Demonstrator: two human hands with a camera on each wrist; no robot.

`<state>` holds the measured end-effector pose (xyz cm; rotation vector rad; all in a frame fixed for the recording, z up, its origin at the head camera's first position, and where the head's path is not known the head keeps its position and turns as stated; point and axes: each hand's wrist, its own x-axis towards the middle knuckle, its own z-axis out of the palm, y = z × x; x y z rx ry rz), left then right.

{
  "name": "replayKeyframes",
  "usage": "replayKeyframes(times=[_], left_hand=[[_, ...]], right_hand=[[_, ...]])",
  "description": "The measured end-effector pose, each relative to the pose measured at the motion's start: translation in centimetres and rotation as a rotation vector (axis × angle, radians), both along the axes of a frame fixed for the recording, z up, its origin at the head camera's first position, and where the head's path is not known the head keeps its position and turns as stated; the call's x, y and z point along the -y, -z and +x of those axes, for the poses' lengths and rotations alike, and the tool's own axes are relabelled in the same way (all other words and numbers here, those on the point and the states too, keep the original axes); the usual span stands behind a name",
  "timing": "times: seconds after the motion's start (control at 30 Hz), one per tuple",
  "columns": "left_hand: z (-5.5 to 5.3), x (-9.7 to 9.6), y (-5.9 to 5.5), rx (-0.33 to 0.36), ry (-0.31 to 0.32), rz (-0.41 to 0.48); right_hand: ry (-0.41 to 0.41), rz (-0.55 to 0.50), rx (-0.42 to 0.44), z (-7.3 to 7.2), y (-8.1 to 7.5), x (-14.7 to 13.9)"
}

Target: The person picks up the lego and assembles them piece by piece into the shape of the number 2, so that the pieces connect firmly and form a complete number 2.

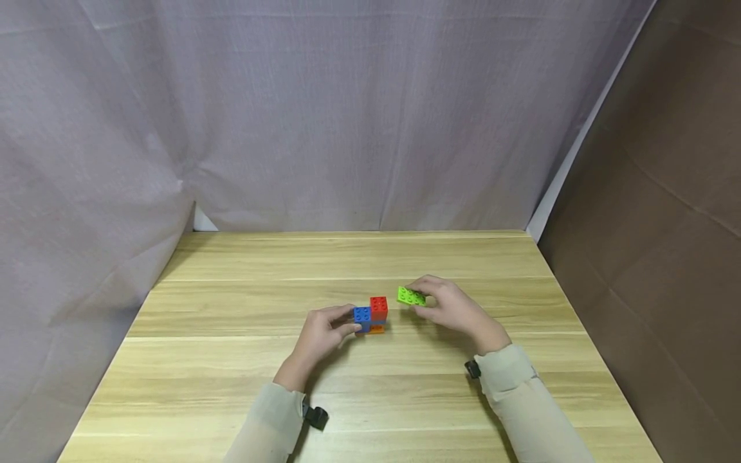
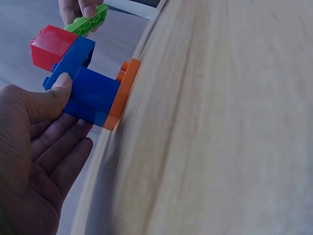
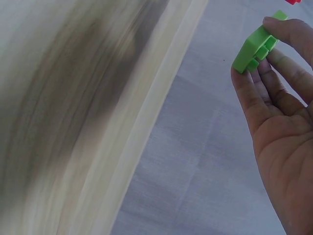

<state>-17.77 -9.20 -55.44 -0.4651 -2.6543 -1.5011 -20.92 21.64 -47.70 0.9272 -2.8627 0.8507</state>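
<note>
A small stack of toy building bricks stands on the table, with an orange flat brick [image 2: 124, 93] at its base. Blue bricks [image 2: 95, 93] rise from it, and a red brick [image 2: 53, 47] tops the far side. My left hand [image 1: 320, 332] pinches the blue part between thumb and fingers, from the left. To the right of the stack and apart from it, my right hand [image 1: 454, 308] holds a lime-green flat brick [image 1: 411, 296] above the table, studs up. In the right wrist view, thumb and fingertips grip the green brick [image 3: 254, 46] by its edges.
The wooden table [image 1: 231, 289] has a light striped grain. A grey cloth [image 1: 289, 128] hangs behind and to its left, and a brown panel [image 1: 654, 193] stands along the right. Black straps with small devices sit at both wrists.
</note>
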Motion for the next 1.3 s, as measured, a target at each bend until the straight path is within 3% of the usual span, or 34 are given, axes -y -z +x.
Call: replayKeyframes(times=[0.47, 0.73, 1.3], left_hand=[[0.0, 0.0, 0.0, -0.004, -0.001, 0.001], [0.0, 0.0, 0.0, 0.006, -0.005, 0.009], [0.0, 0.0, 0.0, -0.008, 0.003, 0.012]], right_hand=[[-0.066, -0.017, -0.04, 0.3, -1.4, 1.2], [-0.089, 0.004, -0.017, 0.5, -2.4, 2.5], [-0.216, -0.001, -0.04, 0.4, -3.7, 5.0]])
